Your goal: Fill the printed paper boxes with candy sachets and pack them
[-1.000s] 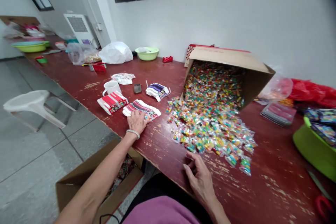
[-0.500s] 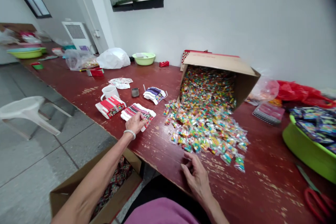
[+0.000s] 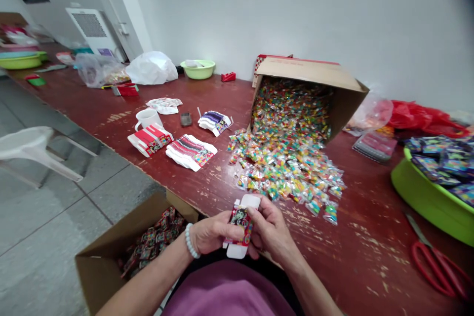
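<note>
Both hands grip one small printed carton [image 3: 240, 217], red with a cartoon figure and white end flaps sticking out at top and bottom. My left hand [image 3: 215, 232], with a beaded bracelet on its wrist, pinches the left side, thumb across the front. On the right edge near the upper flap, my right hand [image 3: 272, 224] holds it between thumb and fingers. Just beyond lie many small clear bags of colourful candy [image 3: 285, 173], spilling from a tipped cardboard box [image 3: 311, 66]. A fanned stack of flat cartons [image 3: 190, 152] lies to the left on the table.
Beside the stack are red-and-white cartons [image 3: 150, 139], a white mug [image 3: 148, 118] and purple cartons [image 3: 215, 122]. An open box of packets [image 3: 92, 276] stands below the table edge. Right are a green basin [image 3: 418, 197] and red-handled scissors [image 3: 437, 266]. A white stool [image 3: 33, 148] stands left.
My left hand has come back from the fanned stack with a carton. My right hand, bare and resting by the candy bags before, now grips that carton too. The view has tilted down slightly.
</note>
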`<state>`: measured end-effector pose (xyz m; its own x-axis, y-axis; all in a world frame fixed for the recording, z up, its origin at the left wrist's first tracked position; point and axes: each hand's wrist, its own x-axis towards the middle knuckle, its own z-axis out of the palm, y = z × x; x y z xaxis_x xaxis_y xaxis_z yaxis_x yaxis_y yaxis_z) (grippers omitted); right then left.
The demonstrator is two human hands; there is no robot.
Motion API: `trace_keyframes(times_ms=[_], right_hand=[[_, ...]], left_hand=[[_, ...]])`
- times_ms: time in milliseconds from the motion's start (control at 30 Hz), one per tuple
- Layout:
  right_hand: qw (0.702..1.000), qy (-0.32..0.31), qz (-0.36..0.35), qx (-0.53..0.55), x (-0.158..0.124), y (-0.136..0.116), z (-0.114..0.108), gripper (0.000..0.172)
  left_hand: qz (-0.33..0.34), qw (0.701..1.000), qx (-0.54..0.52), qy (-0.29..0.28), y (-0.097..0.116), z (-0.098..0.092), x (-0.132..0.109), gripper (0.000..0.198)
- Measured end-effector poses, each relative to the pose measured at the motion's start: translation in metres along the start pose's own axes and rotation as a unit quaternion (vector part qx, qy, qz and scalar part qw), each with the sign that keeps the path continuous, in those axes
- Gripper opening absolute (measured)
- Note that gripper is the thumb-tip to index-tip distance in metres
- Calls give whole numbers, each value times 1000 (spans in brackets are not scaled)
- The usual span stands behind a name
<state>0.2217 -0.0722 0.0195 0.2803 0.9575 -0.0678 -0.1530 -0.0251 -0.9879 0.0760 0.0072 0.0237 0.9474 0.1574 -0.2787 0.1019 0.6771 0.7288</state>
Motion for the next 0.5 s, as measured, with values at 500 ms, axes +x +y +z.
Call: trace_keyframes(times_ms=[500], right_hand=[[991, -23, 42, 124, -14, -3, 1, 38]], left_hand=[[101, 976, 108, 161, -5, 19, 13, 30]])
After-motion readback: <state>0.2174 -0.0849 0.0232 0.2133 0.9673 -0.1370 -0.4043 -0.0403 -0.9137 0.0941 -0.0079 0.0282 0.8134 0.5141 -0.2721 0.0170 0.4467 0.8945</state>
